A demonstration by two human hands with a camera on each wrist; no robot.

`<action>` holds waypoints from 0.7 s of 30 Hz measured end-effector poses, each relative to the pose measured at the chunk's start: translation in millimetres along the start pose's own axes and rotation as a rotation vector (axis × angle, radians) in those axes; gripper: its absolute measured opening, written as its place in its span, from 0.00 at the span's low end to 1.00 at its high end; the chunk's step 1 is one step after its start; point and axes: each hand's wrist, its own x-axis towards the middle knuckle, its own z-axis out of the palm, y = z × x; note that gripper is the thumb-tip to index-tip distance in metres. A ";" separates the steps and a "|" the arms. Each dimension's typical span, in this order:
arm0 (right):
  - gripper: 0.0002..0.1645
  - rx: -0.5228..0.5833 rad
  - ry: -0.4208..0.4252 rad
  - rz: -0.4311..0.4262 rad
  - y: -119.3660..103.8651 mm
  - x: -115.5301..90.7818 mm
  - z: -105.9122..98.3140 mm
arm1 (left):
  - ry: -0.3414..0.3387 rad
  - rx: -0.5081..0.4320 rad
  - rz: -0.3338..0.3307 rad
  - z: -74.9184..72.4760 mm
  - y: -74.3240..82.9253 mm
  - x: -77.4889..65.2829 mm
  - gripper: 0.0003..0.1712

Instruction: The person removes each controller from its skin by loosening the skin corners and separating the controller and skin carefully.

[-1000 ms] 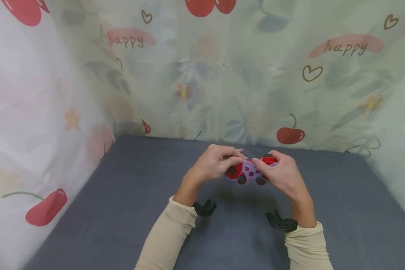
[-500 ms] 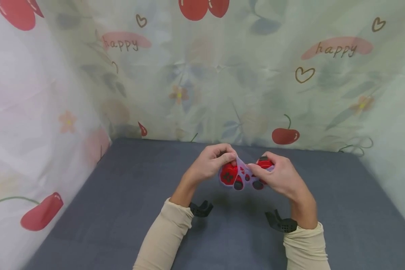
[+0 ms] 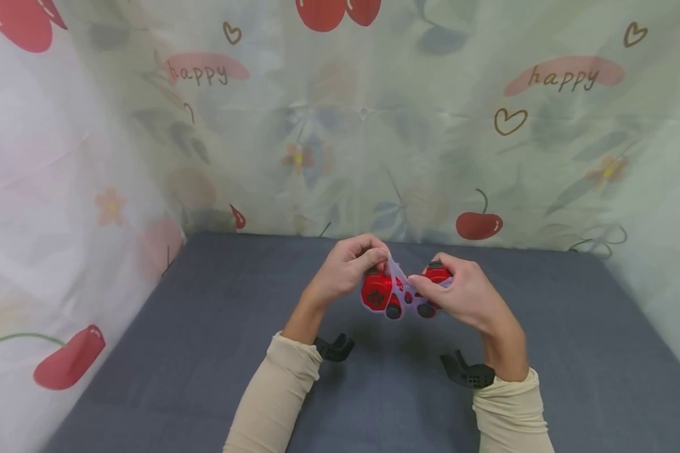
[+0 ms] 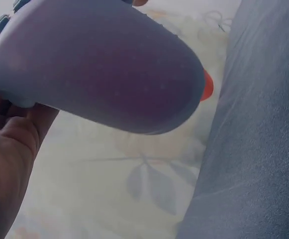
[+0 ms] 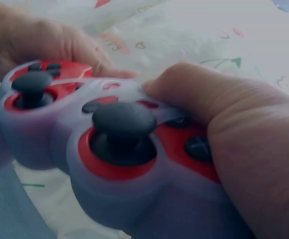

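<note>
A red game controller (image 3: 376,291) with black thumbsticks is held above the table in the head view. A translucent purple silicone cover (image 3: 397,280) wraps much of it. My left hand (image 3: 344,269) pinches the cover's upper edge between thumb and fingers, stretching a strip of it up off the red face around the direction pad. My right hand (image 3: 466,294) grips the controller's right end, its thumb lying across the front. The left wrist view shows the cover (image 4: 109,69) over one handle's rounded underside. In the right wrist view, a black thumbstick (image 5: 124,120) pokes through a cover opening.
A dark grey cloth covers the table (image 3: 215,352). Behind it hangs a pale curtain (image 3: 340,126) printed with cherries, flowers and hearts, continuing along the left and right sides. Black wrist mounts (image 3: 335,348) stick out below both wrists.
My left hand has pulled the cover's edge up and leftward, stretching it and baring more of the red left face. My right hand keeps its grip, and the controller has shifted slightly left in view.
</note>
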 end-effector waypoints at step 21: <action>0.21 -0.046 0.010 -0.026 -6.9 -2.4 -4.3 | -0.001 0.062 0.026 -12.2 -2.3 -0.3 0.07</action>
